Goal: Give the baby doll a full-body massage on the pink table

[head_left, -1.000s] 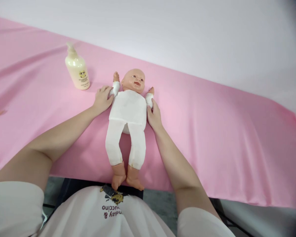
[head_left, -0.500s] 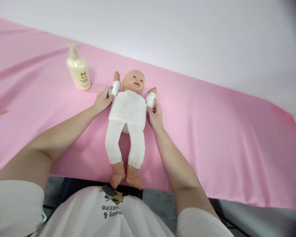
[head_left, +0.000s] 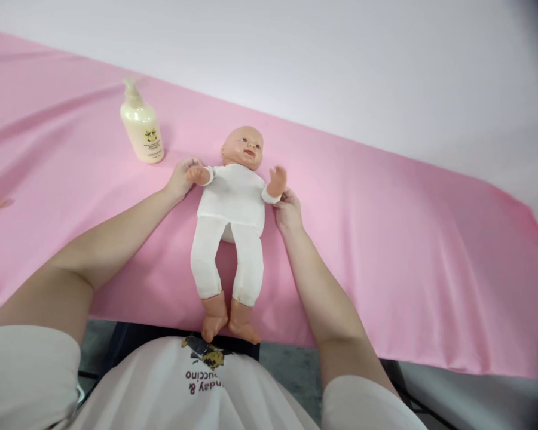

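Observation:
A baby doll (head_left: 233, 194) with a white cloth body and plastic head, hands and feet lies on its back in front of me, feet toward me. My left hand (head_left: 182, 178) is closed on the doll's arm at the left, its fingers partly hidden behind the doll's small plastic hand (head_left: 199, 175). On the other side, my right hand (head_left: 289, 210) grips the doll's other arm near the sleeve, fingertips partly behind it. That arm is bent, with its plastic hand (head_left: 277, 180) raised. Both doll legs lie straight and slightly apart.
A cream pump bottle (head_left: 142, 128) with a cow picture stands to the left beyond my left hand. Pink cloth (head_left: 385, 251) covers the table, with folds at the right. A white wall (head_left: 341, 60) rises behind it. The doll's feet reach the table's near edge.
Both doll arms have swung from pointing up beside the head to bent forward and down, hands toward me. My hands have stayed on the arms, the right one shifting slightly right and down.

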Motion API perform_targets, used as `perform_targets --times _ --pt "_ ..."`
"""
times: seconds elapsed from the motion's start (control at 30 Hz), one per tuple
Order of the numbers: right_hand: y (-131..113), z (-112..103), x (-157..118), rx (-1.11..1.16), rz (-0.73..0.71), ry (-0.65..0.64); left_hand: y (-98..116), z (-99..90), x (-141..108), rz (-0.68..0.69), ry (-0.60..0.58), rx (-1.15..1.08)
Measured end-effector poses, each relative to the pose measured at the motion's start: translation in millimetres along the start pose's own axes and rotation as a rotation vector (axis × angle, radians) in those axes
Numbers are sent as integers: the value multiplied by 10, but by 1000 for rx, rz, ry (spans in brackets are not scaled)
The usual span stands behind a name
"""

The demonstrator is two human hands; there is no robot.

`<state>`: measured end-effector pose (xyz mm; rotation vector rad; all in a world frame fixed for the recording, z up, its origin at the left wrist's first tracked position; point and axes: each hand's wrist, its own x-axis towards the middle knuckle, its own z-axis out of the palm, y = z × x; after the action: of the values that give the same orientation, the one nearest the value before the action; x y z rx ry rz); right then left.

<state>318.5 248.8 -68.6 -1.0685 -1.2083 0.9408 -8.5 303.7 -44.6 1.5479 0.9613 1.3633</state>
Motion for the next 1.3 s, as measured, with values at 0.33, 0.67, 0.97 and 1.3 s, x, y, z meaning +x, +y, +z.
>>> perform_targets --times 0.33,0.67,0.97,1.3 --pt "-212 54 -90 -90 -20 -65 223 103 -75 -119 -87 -38" --pt "-139 62 -24 87 -8 10 133 97 -75 -26 12 2" --pt "-234 82 -146 -182 -171 113 101 19 -104 30 99 359" --pt "-216 55 -109 -352 -112 95 158 53 -94 21 37 561"
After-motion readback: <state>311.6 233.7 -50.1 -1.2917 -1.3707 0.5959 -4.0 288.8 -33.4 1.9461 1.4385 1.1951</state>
